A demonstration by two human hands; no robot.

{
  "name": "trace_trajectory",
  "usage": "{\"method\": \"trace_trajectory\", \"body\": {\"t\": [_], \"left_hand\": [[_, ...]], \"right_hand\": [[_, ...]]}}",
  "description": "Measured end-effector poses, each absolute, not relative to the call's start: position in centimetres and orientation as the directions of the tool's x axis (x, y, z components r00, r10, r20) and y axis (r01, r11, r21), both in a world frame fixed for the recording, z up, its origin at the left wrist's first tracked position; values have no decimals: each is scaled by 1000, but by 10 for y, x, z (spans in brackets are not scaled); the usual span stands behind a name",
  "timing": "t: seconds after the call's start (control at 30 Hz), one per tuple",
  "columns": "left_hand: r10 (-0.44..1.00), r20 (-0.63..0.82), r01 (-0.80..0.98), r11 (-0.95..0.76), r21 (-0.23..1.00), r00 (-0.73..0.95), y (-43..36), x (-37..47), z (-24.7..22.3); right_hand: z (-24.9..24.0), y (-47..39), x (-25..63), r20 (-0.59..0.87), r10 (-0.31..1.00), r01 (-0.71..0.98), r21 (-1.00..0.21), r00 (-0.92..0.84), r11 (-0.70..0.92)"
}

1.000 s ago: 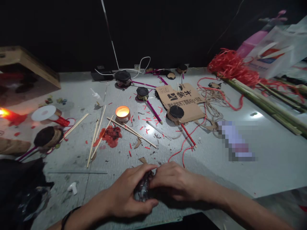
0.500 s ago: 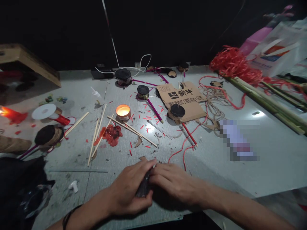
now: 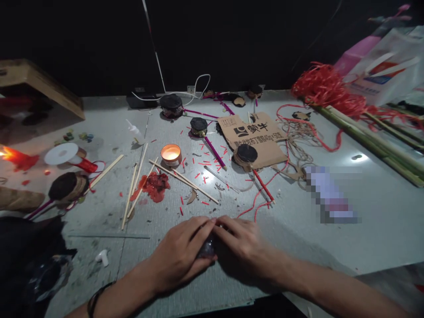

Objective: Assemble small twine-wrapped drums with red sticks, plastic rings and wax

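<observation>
Near the table's front edge, my left hand (image 3: 185,251) is wrapped round a dark, shiny object (image 3: 207,248), its thumb along the near side. My right hand (image 3: 240,240) presses its bent fingers on the object's top right, fingertips meeting those of my left hand. Most of the object is hidden under the fingers. Ahead of the hands lie thin wooden sticks (image 3: 183,181), red wax (image 3: 155,186) and small red bits. A lit candle in a tin (image 3: 171,154) stands beyond them.
Small black-topped drums lie around, one with a red handle (image 3: 245,155) on cardboard (image 3: 265,152). At left are a white spool (image 3: 61,154) and a flame (image 3: 8,153). Red ribbon (image 3: 318,88) and green stalks (image 3: 374,143) lie right; a white earbud (image 3: 103,257) sits front left.
The dark object has turned between my hands, now showing a rounder, glossy side. My right hand has shifted slightly right and its fingers have moved over the top.
</observation>
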State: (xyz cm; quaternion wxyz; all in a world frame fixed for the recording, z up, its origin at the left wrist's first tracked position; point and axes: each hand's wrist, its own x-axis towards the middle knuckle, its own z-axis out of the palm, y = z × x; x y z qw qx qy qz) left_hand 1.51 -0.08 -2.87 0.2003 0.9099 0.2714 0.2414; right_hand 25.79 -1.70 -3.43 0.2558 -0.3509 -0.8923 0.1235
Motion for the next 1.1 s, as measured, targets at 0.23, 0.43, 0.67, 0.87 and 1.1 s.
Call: {"method": "trace_trajectory", "body": {"t": [0.23, 0.43, 0.67, 0.87, 1.1], "left_hand": [[621, 369, 392, -752, 531, 692, -1, 15, -29], [710, 409, 390, -675, 627, 573, 0, 14, -33], [690, 471, 369, -706, 604, 550, 0, 14, -34], [654, 498, 361, -743, 564, 570, -2, 12, -35], [642, 540, 220, -730, 647, 544, -1, 14, -33]], "right_hand": [[-42, -18, 260, 426, 723, 554, -464, -544, 691], [-40, -12, 256, 451, 798, 547, -581, -400, 603], [-38, -13, 259, 453, 794, 477, -636, -406, 607], [-39, -13, 260, 385, 835, 434, -723, -392, 537], [-24, -12, 255, 185, 933, 289, -916, -309, 277]]}}
